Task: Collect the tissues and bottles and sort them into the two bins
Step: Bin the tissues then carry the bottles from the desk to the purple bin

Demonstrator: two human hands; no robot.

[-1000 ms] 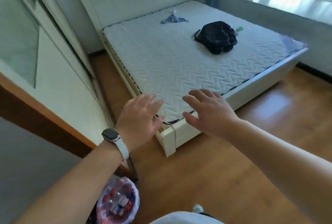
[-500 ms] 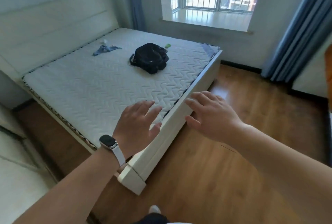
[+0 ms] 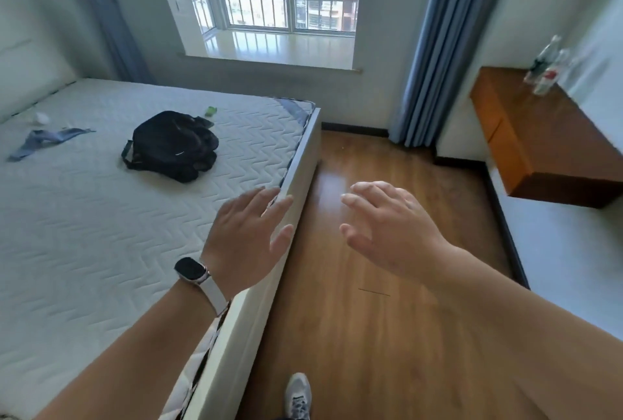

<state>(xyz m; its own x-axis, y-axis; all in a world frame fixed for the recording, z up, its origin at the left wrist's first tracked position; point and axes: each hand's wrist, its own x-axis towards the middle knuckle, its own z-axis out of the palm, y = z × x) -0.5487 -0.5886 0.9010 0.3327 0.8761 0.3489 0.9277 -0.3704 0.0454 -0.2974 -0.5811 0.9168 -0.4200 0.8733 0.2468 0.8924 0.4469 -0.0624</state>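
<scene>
Both hands held out in front, palms down, fingers spread. Left hand (image 3: 247, 234), watch (image 3: 192, 269) on its wrist, hovers over the bed (image 3: 101, 234) edge; right hand (image 3: 387, 231) hovers over the wood floor (image 3: 371, 352). Each grip released, empty. Clear bottles (image 3: 546, 65) stand on the wooden surface (image 3: 546, 136) far right. A crumpled tissue (image 3: 42, 118) lies on the mattress near a blue cloth (image 3: 47, 140) and a black backpack (image 3: 172, 145).
</scene>
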